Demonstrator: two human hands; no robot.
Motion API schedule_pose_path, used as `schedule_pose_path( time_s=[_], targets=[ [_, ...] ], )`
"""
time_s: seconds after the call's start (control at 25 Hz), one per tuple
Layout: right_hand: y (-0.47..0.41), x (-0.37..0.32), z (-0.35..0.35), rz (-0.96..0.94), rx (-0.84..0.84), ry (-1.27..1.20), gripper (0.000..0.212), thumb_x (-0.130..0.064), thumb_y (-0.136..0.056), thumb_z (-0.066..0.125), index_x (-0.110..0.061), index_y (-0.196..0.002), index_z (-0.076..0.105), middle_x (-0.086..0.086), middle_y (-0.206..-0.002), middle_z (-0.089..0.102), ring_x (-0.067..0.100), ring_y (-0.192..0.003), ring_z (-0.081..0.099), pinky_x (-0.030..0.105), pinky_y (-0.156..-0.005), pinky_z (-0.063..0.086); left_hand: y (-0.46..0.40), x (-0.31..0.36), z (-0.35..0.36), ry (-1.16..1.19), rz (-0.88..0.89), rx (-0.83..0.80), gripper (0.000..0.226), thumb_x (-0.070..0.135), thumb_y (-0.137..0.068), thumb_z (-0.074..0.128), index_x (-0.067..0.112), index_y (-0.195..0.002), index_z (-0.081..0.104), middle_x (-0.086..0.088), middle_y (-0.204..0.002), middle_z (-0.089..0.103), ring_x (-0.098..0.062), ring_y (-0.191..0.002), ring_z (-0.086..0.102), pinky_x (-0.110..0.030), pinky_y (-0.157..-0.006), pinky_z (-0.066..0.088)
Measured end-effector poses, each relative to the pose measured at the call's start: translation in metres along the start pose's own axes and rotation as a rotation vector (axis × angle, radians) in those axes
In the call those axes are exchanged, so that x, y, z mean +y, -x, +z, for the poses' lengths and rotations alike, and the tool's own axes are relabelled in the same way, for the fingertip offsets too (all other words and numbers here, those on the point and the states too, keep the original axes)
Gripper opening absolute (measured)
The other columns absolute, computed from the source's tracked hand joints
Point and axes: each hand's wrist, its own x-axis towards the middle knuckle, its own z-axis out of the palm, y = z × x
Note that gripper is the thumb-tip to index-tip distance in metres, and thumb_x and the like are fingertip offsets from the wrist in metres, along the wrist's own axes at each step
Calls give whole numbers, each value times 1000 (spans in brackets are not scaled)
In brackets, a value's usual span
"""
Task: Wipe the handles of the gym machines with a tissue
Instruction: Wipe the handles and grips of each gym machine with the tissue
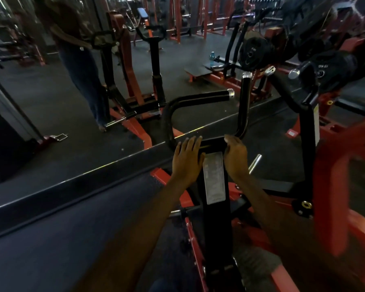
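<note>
Black, rubber-clad handles (pixel 198 98) branch up and out from the top of a black upright post (pixel 214 218), directly beyond both hands. Flat and straight-fingered, the left hand (pixel 187 160) rests on the post's left edge beside a grey label (pixel 214 178), while the right hand (pixel 236 158) lies loosely curved on its right edge. No tissue shows in either hand.

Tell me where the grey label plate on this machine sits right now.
In the head view, the grey label plate sits on the black upright post at centre frame, between the left hand and the right hand.
</note>
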Motion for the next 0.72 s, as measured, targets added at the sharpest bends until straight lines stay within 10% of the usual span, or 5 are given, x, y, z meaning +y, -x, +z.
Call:
schedule_pose_path(
  time_s=[0.24,0.72],
  targets=[
    [39,-43,17,-160,125,9,20,8,-85,51,5,-100,63,21,-99,63,33,-91,62,39,-82,51,53,-27,-61,51,-40,71,45,29,-96,52,8,-137,51,-11,-139,53,-30,-133,44,-45,-109,34],
    [176,-172,121,-121,-74,52,17,0,-82,60,-1,-96,69,19,-95,70,37,-89,66,45,-81,50,225,-137,-160,-75,-335,-135,46,37,-99,47,12,-138,49,-6,-140,53,-22,-131,45,-36,-109,27]
  ],
)
